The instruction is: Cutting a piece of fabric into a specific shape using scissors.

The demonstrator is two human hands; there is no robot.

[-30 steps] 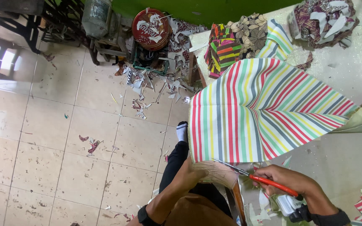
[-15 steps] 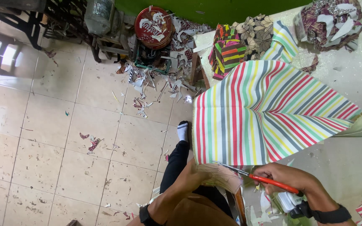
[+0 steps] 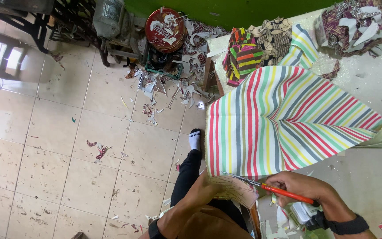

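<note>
The striped cloth (image 3: 279, 124) lies spread on the pale worktable (image 3: 368, 177), its near edge hanging toward the person. The right hand (image 3: 303, 188) grips red-handled scissors (image 3: 266, 186), blades at that edge. The left hand (image 3: 211, 188) pinches the fabric taut beside them. Cutting appears underway; continuing calls for steady tension.

Left wrist: black band (image 3: 154, 230) at the forearm's end.
Right wrist: black strap (image 3: 349, 225), watch-like.
Arms: bare, no sleeves showing.
Legs: black trousers (image 3: 185, 173).
Foot: white sock (image 3: 194, 139).
Torso: brown garment (image 3: 213, 225).
</note>
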